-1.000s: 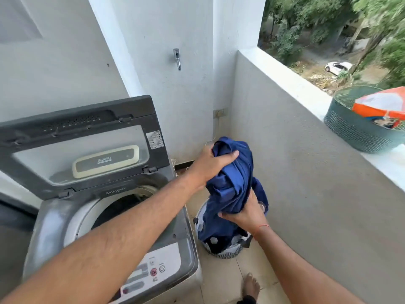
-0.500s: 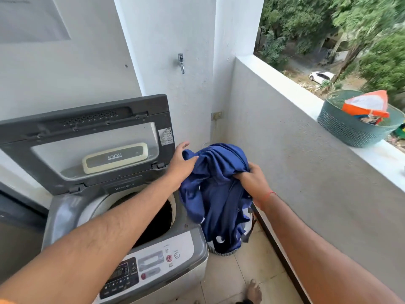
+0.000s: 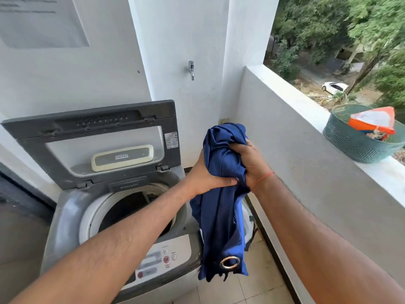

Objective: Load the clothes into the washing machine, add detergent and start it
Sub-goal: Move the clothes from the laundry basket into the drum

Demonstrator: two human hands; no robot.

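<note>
A dark blue cloth (image 3: 221,216) with a metal eyelet near its lower edge hangs bunched in both hands, just right of the washing machine's open drum (image 3: 131,213). My left hand (image 3: 203,174) grips its left side and my right hand (image 3: 249,161) clutches it from the right. The grey top-loading washing machine (image 3: 65,216) stands with its lid (image 3: 98,139) raised upright. Its control panel (image 3: 162,260) faces me. An orange and white detergent pack (image 3: 372,122) lies in a teal basket (image 3: 350,143) on the ledge.
A balcony parapet wall (image 3: 306,172) runs along the right, with the basket on its top. A tap (image 3: 191,69) sticks out of the back wall. A laundry basket on the tiled floor is mostly hidden behind the cloth. Trees and a white car lie beyond.
Both hands have lifted the blue cloth out of the floor basket, higher and toward the machine. The cloth now hangs longer, showing an eyelet.
</note>
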